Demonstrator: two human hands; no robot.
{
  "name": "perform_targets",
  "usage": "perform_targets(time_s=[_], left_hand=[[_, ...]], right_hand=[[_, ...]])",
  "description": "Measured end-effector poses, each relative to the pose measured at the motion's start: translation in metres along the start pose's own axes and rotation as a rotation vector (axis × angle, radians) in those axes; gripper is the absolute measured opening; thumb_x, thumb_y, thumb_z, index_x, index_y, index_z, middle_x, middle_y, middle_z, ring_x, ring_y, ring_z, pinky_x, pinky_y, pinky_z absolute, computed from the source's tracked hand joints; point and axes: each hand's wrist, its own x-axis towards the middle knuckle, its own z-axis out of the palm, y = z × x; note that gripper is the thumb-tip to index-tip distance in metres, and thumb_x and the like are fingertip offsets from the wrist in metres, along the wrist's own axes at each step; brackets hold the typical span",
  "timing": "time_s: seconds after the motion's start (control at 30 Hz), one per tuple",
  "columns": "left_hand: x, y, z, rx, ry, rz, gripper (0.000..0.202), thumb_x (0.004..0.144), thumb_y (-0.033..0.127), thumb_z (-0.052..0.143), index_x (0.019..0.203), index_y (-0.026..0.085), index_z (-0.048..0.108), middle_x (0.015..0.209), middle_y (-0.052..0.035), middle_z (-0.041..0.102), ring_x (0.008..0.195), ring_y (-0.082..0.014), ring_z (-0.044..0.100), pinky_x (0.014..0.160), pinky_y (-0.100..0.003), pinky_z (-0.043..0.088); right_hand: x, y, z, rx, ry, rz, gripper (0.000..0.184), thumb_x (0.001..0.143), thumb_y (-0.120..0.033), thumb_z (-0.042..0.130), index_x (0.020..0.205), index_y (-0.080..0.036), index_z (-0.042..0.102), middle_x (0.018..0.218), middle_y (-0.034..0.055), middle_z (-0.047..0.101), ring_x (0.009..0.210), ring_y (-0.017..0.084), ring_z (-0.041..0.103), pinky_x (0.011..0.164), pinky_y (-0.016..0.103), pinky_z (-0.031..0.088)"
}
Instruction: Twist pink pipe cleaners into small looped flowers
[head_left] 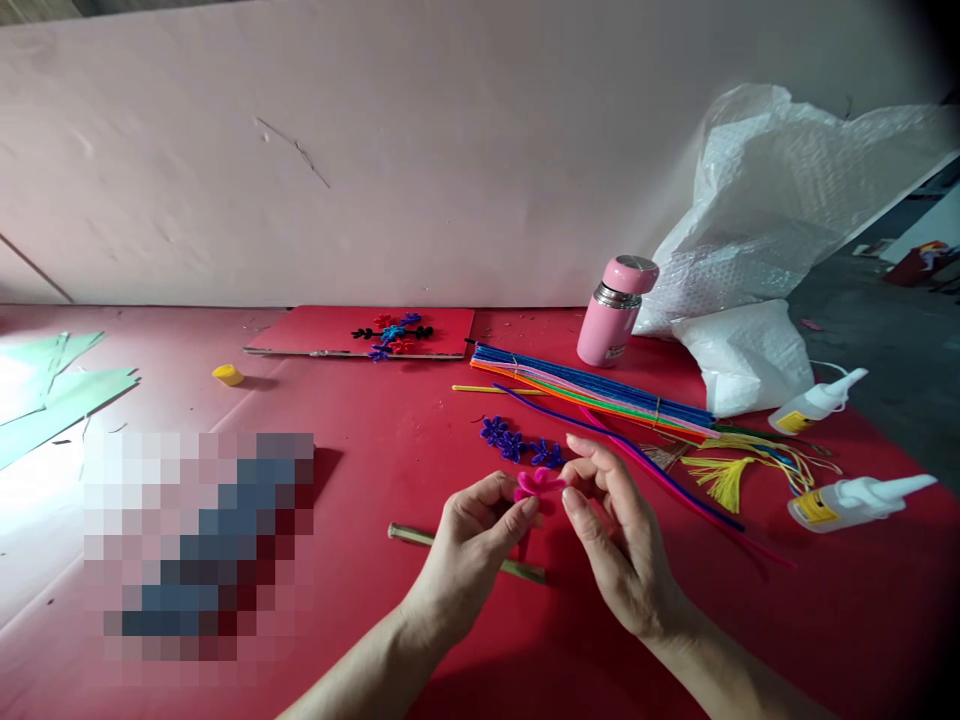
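Holding a fuzzy hot-pink chenille-stem flower (537, 483) just above the red desk (360, 470), the left hand (472, 535) has its grip clamped on the left side. Long axis runs sideways, so the short tail points right at the right hand (626, 545). Those fingertips are at the tail, can't tell if they're pinching. Looks like small rounded loops, purple flowers (511, 446) just beyond.

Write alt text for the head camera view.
A left hand pinches a looped pink pipe cleaner, the right hand at its end, above a red table. Purple flowers and bundled pipe cleaners lie beyond; a pink flask stands behind.
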Motion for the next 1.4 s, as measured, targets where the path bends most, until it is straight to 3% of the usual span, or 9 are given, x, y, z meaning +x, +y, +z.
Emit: perform_targets(time_s=[0.1, 0.3, 0.47, 0.73, 0.93, 1.1, 1.4], left_hand=[[0.0012, -0.0001, -0.0003, -0.090, -0.012, -0.006, 0.013, 0.077, 0.026, 0.059, 0.073, 0.014, 0.059, 0.069, -0.0007, 0.055, 0.067, -0.0099, 0.047, 0.067, -0.022, 0.041], [-0.0014, -0.0010, 0.0021, -0.048, -0.037, -0.105, 0.021, 0.075, 0.034, 0.059, 0.074, 0.014, 0.055, 0.065, -0.0005, 0.049, 0.060, -0.0113, 0.046, 0.052, -0.026, 0.046], [-0.0017, 0.0014, 0.0014, -0.019, -0.025, -0.118, 0.021, 0.075, 0.035, 0.059, 0.073, 0.014, 0.055, 0.061, 0.0023, 0.045, 0.055, -0.0086, 0.044, 0.054, -0.028, 0.049], [-0.0002, -0.0009, -0.0030, -0.248, -0.123, -0.148, 0.014, 0.078, 0.027, 0.057, 0.072, 0.014, 0.058, 0.063, -0.0004, 0.053, 0.058, -0.0096, 0.049, 0.059, -0.025, 0.045], [-0.0011, -0.0001, -0.0013, -0.120, -0.142, -0.147, 0.017, 0.076, 0.030, 0.060, 0.075, 0.013, 0.060, 0.064, 0.0000, 0.052, 0.060, -0.0110, 0.052, 0.062, -0.028, 0.045], [-0.0024, 0.0037, 0.0023, -0.032, -0.140, -0.124, 0.020, 0.071, 0.031, 0.064, 0.071, 0.012, 0.058, 0.061, 0.0010, 0.051, 0.058, -0.0098, 0.050, 0.058, -0.024, 0.044], [-0.0043, -0.0021, 0.0057, -0.007, -0.041, -0.048, 0.023, 0.072, 0.034, 0.063, 0.069, 0.013, 0.054, 0.059, 0.0015, 0.047, 0.057, -0.0116, 0.047, 0.054, -0.027, 0.044]], right_hand=[[-0.0020, 0.0009, 0.0019, 0.044, -0.028, 0.017, 0.035, 0.086, -0.022, 0.044, 0.121, -0.025, 0.037, 0.090, 0.0031, 0.055, 0.081, 0.016, 0.055, 0.074, 0.029, 0.046], [-0.0007, 0.0051, 0.0063, 0.126, 0.010, 0.022, 0.037, 0.083, -0.021, 0.048, 0.119, -0.022, 0.037, 0.081, 0.0025, 0.056, 0.073, 0.016, 0.056, 0.069, 0.032, 0.048], [0.0005, 0.0054, 0.0047, 0.180, -0.037, 0.097, 0.041, 0.082, -0.023, 0.050, 0.120, -0.024, 0.035, 0.075, -0.0004, 0.052, 0.067, 0.014, 0.053, 0.062, 0.029, 0.047], [-0.0009, 0.0003, 0.0025, 0.236, -0.079, 0.104, 0.036, 0.084, -0.024, 0.050, 0.117, -0.027, 0.038, 0.077, -0.0020, 0.051, 0.069, 0.012, 0.053, 0.066, 0.026, 0.047], [-0.0004, 0.0016, 0.0021, 0.297, -0.018, 0.118, 0.036, 0.084, -0.025, 0.051, 0.117, -0.027, 0.039, 0.090, 0.0013, 0.054, 0.079, 0.014, 0.056, 0.070, 0.028, 0.048], [-0.0007, 0.0034, 0.0024, 0.263, -0.002, 0.113, 0.037, 0.083, -0.024, 0.052, 0.118, -0.027, 0.039, 0.079, -0.0016, 0.052, 0.073, 0.014, 0.054, 0.071, 0.032, 0.047], [0.0011, 0.0033, 0.0097, 0.278, 0.066, 0.129, 0.037, 0.080, -0.019, 0.054, 0.114, -0.025, 0.041, 0.068, -0.0046, 0.050, 0.062, 0.011, 0.050, 0.059, 0.024, 0.046]])
